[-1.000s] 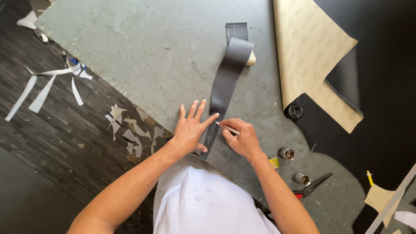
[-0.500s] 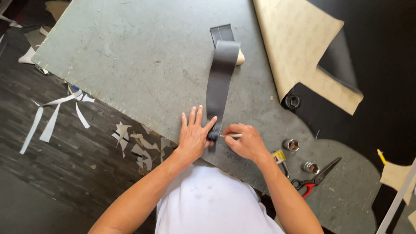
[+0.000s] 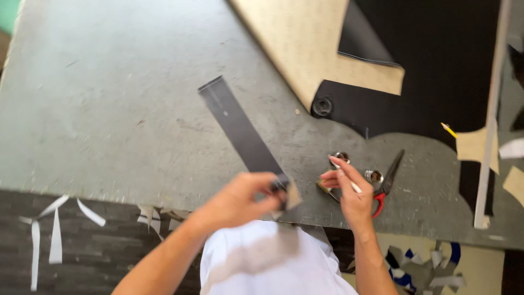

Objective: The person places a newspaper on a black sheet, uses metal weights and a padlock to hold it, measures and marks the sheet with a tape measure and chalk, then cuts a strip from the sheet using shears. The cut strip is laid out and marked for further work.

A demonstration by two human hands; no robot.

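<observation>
Dark strip lifted at its near end, marking tool in the other hand.

The dark grey strip (image 3: pixel 240 128) lies aslant on the grey counter (image 3: pixel 109 109), far end flat, near end raised off the edge. It looks thin, light and limp, probably vinyl or leather with a pale backing showing at the turned corner; likely to flop if held at one end, so best taken at the end with a pinch or supported along its length. Left hand (image 3: pixel 245 199) is closed, fingers pinched on the strip's near end. Right hand (image 3: pixel 352 194) is clear of the strip, fingers loosely curled round a thin white pencil-like stick (image 3: pixel 349 180), hovering near the red-handled scissors (image 3: pixel 385 186) and small metal fittings (image 3: pixel 374 176).
</observation>
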